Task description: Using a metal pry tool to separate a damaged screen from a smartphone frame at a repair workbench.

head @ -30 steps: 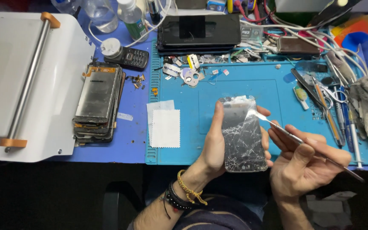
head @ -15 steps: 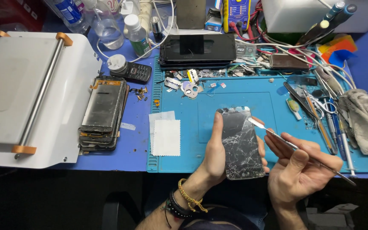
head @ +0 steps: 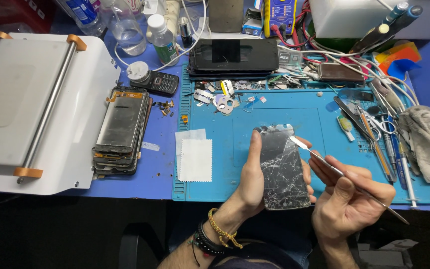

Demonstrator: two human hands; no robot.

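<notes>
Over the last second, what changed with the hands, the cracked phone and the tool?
Little changed. The right hand still holds the thin metal tool, its tip staying at the upper right edge of the cracked phone. The left hand keeps gripping the phone. The view shifted slightly; nothing was let go.

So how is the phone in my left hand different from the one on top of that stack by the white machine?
The cracked phone is gripped upright in the left hand, while the top phone of the stack lies flat on the blue table. The cracked phone's dark glass is webbed with cracks; the stack phone shows a grey face with orange flex at its top. A metal pry tool in the right hand meets the cracked phone's edge; nothing touches the stack phone. Both are slim rectangles.
</notes>
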